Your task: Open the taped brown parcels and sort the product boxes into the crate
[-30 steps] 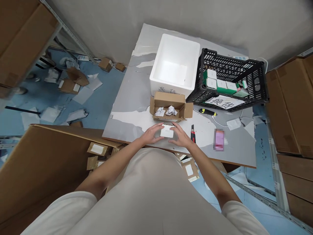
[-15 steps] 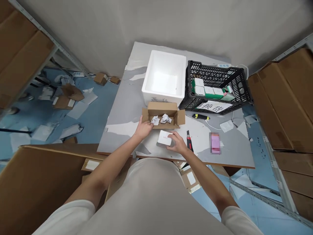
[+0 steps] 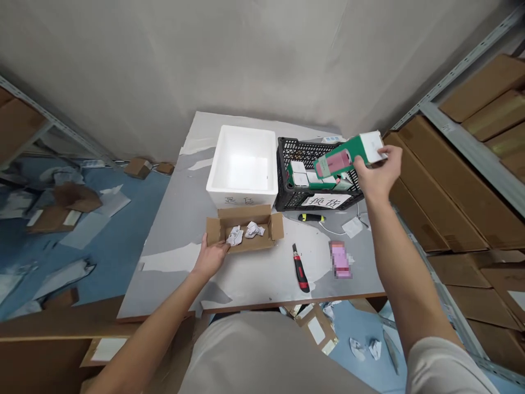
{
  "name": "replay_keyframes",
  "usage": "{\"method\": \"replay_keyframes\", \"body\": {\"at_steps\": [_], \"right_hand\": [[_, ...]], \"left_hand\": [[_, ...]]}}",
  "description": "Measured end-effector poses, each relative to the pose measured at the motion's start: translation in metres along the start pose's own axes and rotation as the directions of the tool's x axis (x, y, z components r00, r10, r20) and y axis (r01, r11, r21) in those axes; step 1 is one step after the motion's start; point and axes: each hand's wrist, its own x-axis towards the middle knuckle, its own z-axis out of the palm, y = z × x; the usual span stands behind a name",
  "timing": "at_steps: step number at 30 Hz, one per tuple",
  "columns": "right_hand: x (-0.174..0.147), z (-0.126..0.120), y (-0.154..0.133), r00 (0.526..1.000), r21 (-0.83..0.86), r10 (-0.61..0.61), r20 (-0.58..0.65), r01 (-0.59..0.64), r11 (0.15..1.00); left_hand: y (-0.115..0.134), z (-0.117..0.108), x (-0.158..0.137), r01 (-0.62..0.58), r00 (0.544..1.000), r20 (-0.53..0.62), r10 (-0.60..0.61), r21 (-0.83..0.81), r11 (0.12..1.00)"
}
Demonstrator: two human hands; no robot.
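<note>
My right hand point(image 3: 380, 171) grips the white end of a green product carton point(image 3: 356, 149) with a pink picture on its side. It holds the carton tilted above the black plastic crate point(image 3: 283, 198), where several green-and-white cartons point(image 3: 301, 179) stand. My left hand point(image 3: 211, 259) is closed on the left front corner of an open cardboard box point(image 3: 258, 245). Inside that box lie two crumpled paper wads point(image 3: 255, 229). A red-and-black utility knife point(image 3: 301, 269) rests on the table to the box's right.
A white foam box point(image 3: 213, 189) stands behind the cardboard box, left of the crate. A yellow-and-black tool point(image 3: 311, 218), a cable and a pink blurred item point(image 3: 340, 260) lie on the table point(image 3: 164, 273). Shelves with cartons point(image 3: 447, 186) flank both sides; paper litters the floor.
My right hand has lifted the carton from the table's front and carried it right and back over the crate. My left hand stays at the cardboard box. The camera view has shifted.
</note>
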Motion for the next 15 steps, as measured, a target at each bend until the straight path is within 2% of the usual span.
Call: {"method": "replay_keyframes", "body": {"at_steps": [2,4,6,8,11,15], "right_hand": [[0.026,0.049,0.015,0.994,-0.066,0.101,-0.032,-0.103,0.992],[0.036,0.098,0.025,0.974,-0.103,0.224,-0.025,-0.226,0.969],[0.029,0.141,0.031,0.94,-0.142,0.34,0.034,-0.332,0.933],[0.012,0.174,0.034,0.899,-0.198,0.412,0.148,-0.382,0.903],[-0.016,0.204,0.039,0.824,-0.327,0.422,0.378,-0.308,0.893],[-0.032,0.212,0.049,0.73,-0.394,0.351,0.586,-0.122,0.911]], "left_hand": [[-0.001,0.001,0.0,-0.004,1.0,-0.012,0.004,-0.011,1.0],[-0.003,0.003,-0.001,-0.008,0.999,-0.033,0.007,-0.026,1.0],[-0.006,0.007,-0.001,-0.01,0.998,-0.06,0.008,-0.043,0.999],[-0.01,0.013,-0.002,-0.011,0.996,-0.087,0.006,-0.064,0.998],[-0.014,0.023,-0.004,0.028,0.993,-0.11,-0.038,-0.091,0.995],[-0.014,0.03,-0.005,0.088,0.991,-0.09,-0.096,-0.082,0.993]]}}
